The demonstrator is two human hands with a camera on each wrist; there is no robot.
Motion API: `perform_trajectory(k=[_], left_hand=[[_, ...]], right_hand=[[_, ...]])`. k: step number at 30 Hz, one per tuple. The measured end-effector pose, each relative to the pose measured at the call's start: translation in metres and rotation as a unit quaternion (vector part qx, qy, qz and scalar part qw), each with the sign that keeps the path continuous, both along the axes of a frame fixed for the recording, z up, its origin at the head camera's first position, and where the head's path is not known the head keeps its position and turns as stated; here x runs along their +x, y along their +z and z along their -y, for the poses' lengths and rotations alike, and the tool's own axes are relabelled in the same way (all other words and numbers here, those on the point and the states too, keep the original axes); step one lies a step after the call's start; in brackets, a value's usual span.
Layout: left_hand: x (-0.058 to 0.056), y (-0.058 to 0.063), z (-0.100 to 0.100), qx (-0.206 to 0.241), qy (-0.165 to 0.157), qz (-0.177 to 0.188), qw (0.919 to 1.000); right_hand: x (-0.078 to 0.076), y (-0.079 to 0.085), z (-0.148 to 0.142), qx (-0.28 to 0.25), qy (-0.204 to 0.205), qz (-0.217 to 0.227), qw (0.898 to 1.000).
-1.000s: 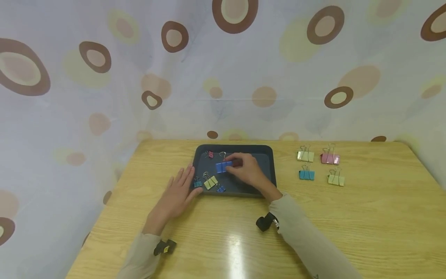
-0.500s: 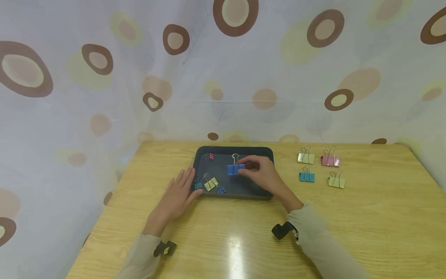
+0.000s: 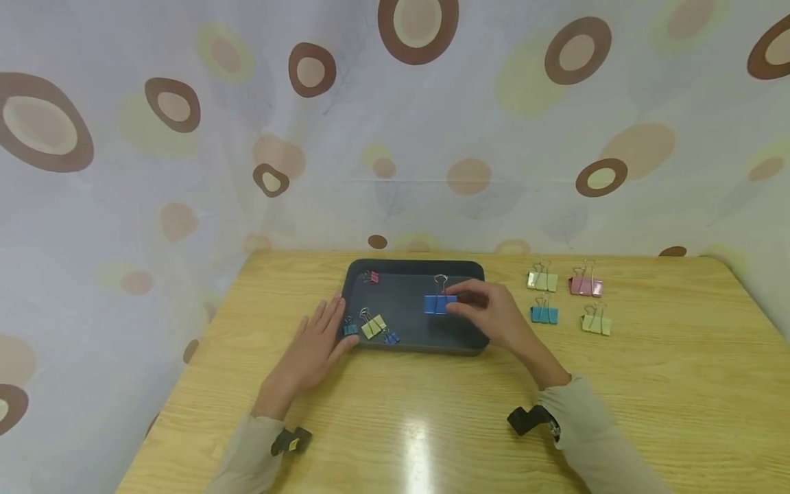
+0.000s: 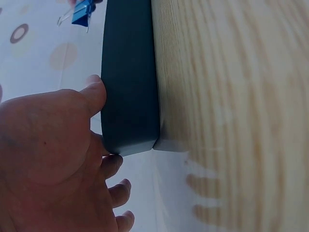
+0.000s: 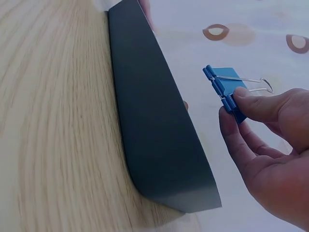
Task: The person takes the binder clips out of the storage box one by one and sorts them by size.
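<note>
Pinched between the thumb and fingers of my right hand (image 3: 496, 314) is a large blue binder clip (image 3: 435, 304), up over the right part of a dark tray (image 3: 426, 337). In the right wrist view the clip (image 5: 231, 86) is above the tray's side wall, its wire handles pointing away to the right. My left hand (image 3: 310, 351) rests at the tray's left front corner with fingers extended, the thumb touching the rim. Inside the tray lie a yellow binder clip (image 3: 373, 326), a small teal one (image 3: 350, 328), a small blue one (image 3: 391, 337) and a small pink one (image 3: 372, 277).
Right of the tray, two rows of binder clips stand on the wooden table (image 3: 395, 398): a pale yellow clip (image 3: 542, 280) and a pink clip (image 3: 585, 285) behind, a blue clip (image 3: 544, 314) and another pale yellow clip (image 3: 596, 324) in front. A patterned curtain hangs behind.
The blue binder clip has travelled rightward above the tray in my right hand, from near the middle to its right part. My left hand stays at the tray's corner.
</note>
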State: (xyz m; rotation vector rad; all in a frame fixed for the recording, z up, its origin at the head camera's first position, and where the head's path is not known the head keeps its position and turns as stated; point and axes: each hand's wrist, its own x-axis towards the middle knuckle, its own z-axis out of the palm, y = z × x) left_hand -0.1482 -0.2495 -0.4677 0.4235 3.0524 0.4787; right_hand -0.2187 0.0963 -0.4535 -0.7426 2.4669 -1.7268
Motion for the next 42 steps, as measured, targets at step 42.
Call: perform_trajectory(k=[42], left_hand=[[0.0,0.0,0.0,0.002,-0.003,-0.005,1.0]], right_hand=[[0.001,0.018,-0.128,-0.008,-0.12,0.008,0.993]])
